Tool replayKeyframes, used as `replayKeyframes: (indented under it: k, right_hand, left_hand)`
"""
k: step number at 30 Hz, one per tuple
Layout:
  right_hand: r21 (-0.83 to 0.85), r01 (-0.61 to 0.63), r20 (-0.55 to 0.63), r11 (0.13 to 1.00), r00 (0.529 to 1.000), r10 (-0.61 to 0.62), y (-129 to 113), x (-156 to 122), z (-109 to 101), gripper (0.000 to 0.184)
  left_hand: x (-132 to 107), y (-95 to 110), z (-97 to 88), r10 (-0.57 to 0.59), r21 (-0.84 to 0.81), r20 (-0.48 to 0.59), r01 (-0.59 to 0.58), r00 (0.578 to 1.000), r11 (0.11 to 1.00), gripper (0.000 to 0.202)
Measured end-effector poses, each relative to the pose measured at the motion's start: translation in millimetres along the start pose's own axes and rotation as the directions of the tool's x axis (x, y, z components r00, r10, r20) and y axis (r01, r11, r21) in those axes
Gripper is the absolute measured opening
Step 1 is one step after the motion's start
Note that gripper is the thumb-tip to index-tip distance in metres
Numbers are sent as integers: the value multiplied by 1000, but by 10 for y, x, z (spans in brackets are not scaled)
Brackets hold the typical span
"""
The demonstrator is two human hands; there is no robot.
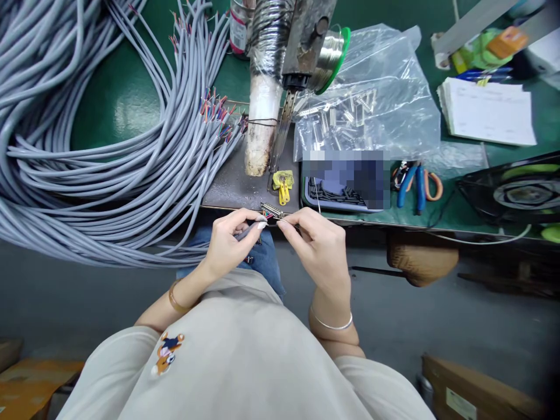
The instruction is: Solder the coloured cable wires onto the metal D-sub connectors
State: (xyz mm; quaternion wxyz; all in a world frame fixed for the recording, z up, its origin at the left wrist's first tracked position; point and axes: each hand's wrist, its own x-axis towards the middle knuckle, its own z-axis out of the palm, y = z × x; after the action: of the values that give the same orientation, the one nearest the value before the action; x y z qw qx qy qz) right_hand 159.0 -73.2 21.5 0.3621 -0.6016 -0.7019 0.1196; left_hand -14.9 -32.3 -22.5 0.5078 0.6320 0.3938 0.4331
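My left hand (230, 242) is closed in a pinch on the end of a grey cable (245, 231) whose coloured wire tips show at my fingertips. My right hand (317, 242) is closed beside it, its thumb and forefinger pinching a small metal connector (272, 211) at the table's front edge. Both hands meet just in front of the dark work plate (231, 186). What lies inside my right palm is hidden.
A large bundle of grey cables (87, 146) fills the left of the green table (118, 99). A wrapped fixture (266, 87) with a solder spool (333, 52) stands at the centre. A plastic bag of metal parts (371, 99), a parts tray (336, 195), blue and orange pliers (415, 184) and papers (485, 111) lie to the right.
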Motion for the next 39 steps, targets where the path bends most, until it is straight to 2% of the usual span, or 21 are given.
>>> replayKeyframes:
  k: [3,5,7,9,11,13,15,17,19,20,22,24,27,32,39]
  right_hand:
    - [-100,61,-33,993,997,-65,-16,-8,85,23]
    - [-82,55,-81,995,995,-62,-16,-7,109,22]
    - [-3,-19,-174,1000,985,18,-13,-1,94,14]
    - [86,-119,-223,989,965,136,-9,12,61,19]
    - [173,-215,-129,961,963,238,-5,27,33,22]
    - [278,-307,33,910,950,310,6,37,25,21]
    - [398,-367,149,841,930,336,29,38,34,23]
    - [504,-372,200,779,928,314,61,32,49,25]
    - [544,-349,212,763,937,277,90,18,66,25]
    - [530,-324,193,784,946,261,98,8,73,25]
    - [432,-251,112,866,968,225,97,-16,83,23]
    - [302,-174,0,937,983,183,74,-43,83,23]
    - [150,-93,-95,984,990,108,26,-69,59,28]
    - [-44,137,-32,990,990,-138,12,-48,55,12]
    - [-98,180,-106,979,976,-190,63,-23,200,16]
  left_hand:
    - [-33,-8,-10,76,-3,28,-76,997,997,22]
    - [-38,0,-22,126,-16,32,-126,991,992,27]
    - [-28,18,-33,199,-25,34,-198,979,980,20]
    - [-10,41,-40,280,-17,38,-280,959,960,9]
    - [2,63,-42,327,1,40,-327,944,945,6]
    - [3,83,-39,326,17,51,-327,944,945,5]
    - [-4,98,-33,278,-10,70,-278,958,961,3]
    - [-11,106,-27,176,-124,91,-164,980,979,7]
    - [-9,108,-20,28,-288,129,11,991,958,14]
    - [-4,107,-18,-51,-355,155,104,987,929,19]
    - [15,108,-15,-183,-422,197,252,963,871,29]
    - [40,114,-16,-266,-426,198,327,944,844,37]
    - [68,132,-24,-296,-418,163,337,941,843,42]
    - [66,122,-44,-288,-402,135,318,948,859,35]
    - [26,32,-28,-180,-324,2,171,984,930,23]
